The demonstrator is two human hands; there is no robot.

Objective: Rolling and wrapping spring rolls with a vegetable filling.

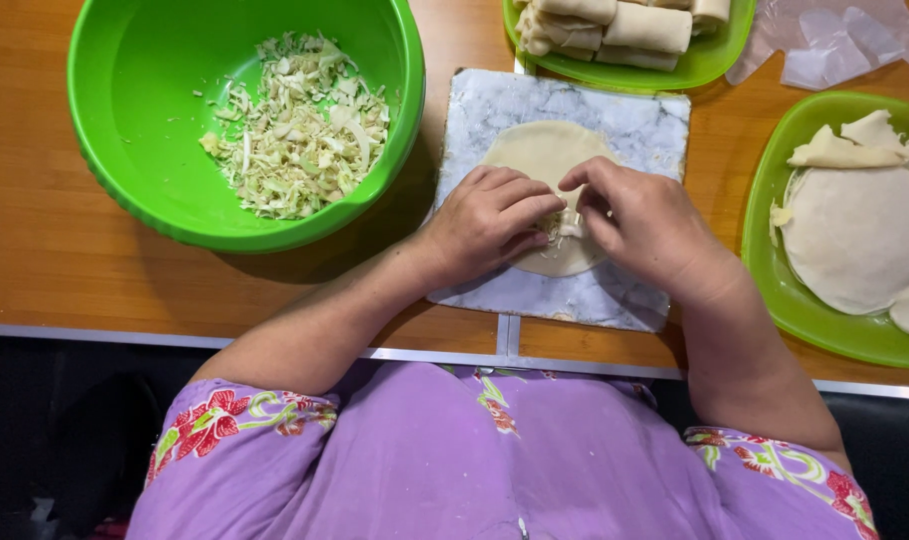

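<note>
Wooden bench carries a marble board. Left hand and right hand pinch a wrapper over cabbage filling, fingers clenched on dough. Rolling step; tight, even tucking seems needed.

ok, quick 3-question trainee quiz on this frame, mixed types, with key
1. True or false: the big green plastic bowl holds shredded cabbage.
2. What do the left hand and right hand press on? A) round pale dough wrapper B) clear plastic sheet C) filled rolls
3. The wrapper lies on a ____ slab with a marble pattern.

Key: 1 true; 2 A; 3 square
</note>
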